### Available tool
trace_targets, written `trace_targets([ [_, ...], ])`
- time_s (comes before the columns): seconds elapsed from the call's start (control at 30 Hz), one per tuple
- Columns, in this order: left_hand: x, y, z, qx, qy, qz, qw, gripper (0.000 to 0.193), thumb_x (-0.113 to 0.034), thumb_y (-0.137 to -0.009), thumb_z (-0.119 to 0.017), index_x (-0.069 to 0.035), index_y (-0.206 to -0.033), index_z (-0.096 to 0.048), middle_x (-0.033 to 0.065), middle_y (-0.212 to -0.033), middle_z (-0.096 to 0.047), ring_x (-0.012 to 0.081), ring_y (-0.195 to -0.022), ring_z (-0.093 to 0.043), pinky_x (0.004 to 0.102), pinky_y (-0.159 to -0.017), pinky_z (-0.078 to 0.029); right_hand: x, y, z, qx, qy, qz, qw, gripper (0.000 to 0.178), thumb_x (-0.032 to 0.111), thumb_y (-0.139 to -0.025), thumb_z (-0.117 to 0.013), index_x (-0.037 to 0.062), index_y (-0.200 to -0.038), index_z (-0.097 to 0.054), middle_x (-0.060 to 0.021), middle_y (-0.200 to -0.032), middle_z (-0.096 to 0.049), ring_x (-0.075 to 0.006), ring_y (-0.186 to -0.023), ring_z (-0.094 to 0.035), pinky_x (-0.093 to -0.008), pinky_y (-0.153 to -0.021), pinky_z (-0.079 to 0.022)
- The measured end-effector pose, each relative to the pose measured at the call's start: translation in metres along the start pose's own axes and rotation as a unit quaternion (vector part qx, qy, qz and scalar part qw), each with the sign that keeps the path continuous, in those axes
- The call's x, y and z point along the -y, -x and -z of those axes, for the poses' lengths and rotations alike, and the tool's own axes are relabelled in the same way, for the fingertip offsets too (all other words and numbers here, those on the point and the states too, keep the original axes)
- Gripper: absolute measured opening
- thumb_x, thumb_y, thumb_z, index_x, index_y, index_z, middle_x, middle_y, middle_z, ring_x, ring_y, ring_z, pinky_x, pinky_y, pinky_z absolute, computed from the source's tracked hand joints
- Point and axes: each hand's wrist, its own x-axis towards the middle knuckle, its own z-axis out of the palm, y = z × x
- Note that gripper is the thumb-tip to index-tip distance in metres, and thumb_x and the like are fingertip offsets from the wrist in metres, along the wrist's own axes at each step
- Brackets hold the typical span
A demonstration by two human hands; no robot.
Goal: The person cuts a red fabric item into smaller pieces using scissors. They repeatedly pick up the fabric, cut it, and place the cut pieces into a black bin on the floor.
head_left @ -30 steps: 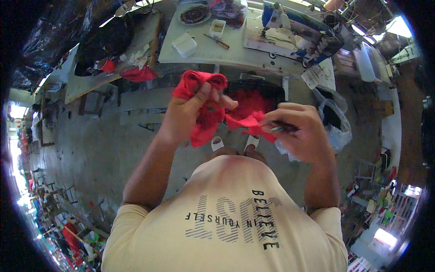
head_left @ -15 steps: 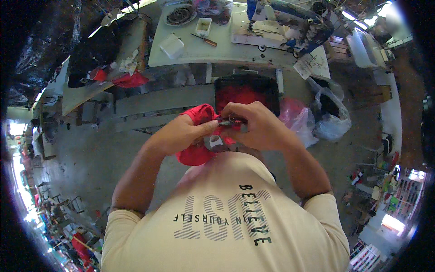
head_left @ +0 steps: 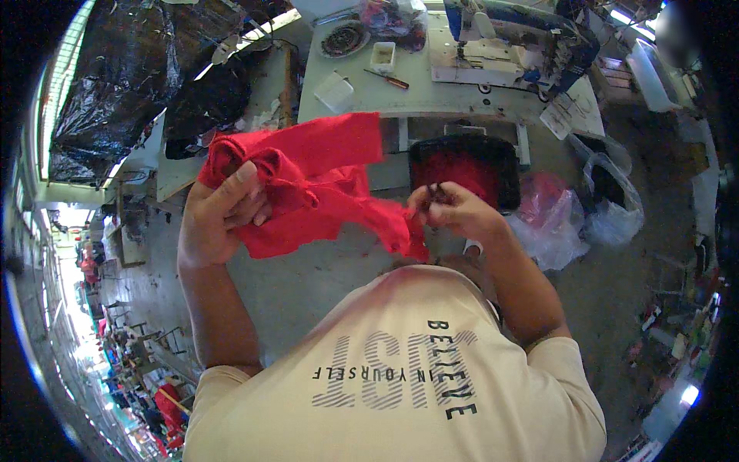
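Where the left hand (head_left: 231, 204) steadies it, I see a length of red cloth (head_left: 308, 223) bunched into a thick roll, its wound layers showing as curls at the end. From that roll a broad, fairly smooth flap reaches out to the right and finishes in a straight edge, while below it the fabric is creased and gathered, narrowing to a ragged strip that stretches toward the right hand (head_left: 458, 212). All of it is held up off the floor in front of the shirt, on the near side of the white table (head_left: 369, 96).

On the left I have a firm grasp: the thumb lies across the roll and the fingers curl in against it, with no gap that I can make out. On my right side the fingers are bent and drawn together around a small dark tool (head_left: 435, 192), mostly covered by them. The tip of the strip comes right up to these fingers, but I cannot tell whether they pinch it or merely touch it. Just beyond the right hand is a black bin (head_left: 506, 177) containing red scraps (head_left: 462, 177).
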Motion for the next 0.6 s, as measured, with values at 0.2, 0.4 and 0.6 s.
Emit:
trace_targets([
  [0.2, 0.034, -0.012, -0.002, 0.000, -0.214, 0.030, 0.976, 0.024, -0.021, -0.088, -0.068, -0.006, -0.104, -0.058, -0.0026, -0.083, -0.061, 0.0051, -0.071, -0.053, 0.0226, -0.061, -0.041, 0.059, 0.022, -0.015, -0.260, 0.068, 0.117, 0.956, 0.020, 0.026, -0.091, -0.066, 0.0067, -0.093, -0.062, 0.0061, -0.080, -0.057, -0.0039, -0.072, -0.050, -0.0215, -0.064, -0.040],
  [0.4, 0.071, -0.031, -0.011, -0.012, -0.098, -0.008, 0.995, 0.026, -0.008, -0.087, -0.068, -0.004, -0.111, -0.059, 0.0001, -0.093, -0.065, 0.0081, -0.082, -0.058, 0.0253, -0.075, -0.048, 0.097, 0.043, -0.034, -0.298, 0.203, 0.134, 0.923, 0.017, 0.019, -0.088, -0.070, 0.0033, -0.090, -0.064, 0.0057, -0.077, -0.058, -0.0032, -0.069, -0.050, -0.0199, -0.061, -0.040],
  [0.6, 0.095, -0.043, -0.037, -0.064, -0.143, -0.132, 0.979, 0.021, -0.007, -0.089, -0.065, -0.002, -0.109, -0.060, 0.0015, -0.094, -0.066, 0.0093, -0.083, -0.059, 0.0263, -0.077, -0.049, 0.107, 0.046, -0.051, -0.313, 0.383, 0.067, 0.867, 0.015, 0.016, -0.085, -0.072, 0.0032, -0.085, -0.064, 0.0055, -0.072, -0.056, -0.0027, -0.064, -0.046, -0.0213, -0.056, -0.037],
])
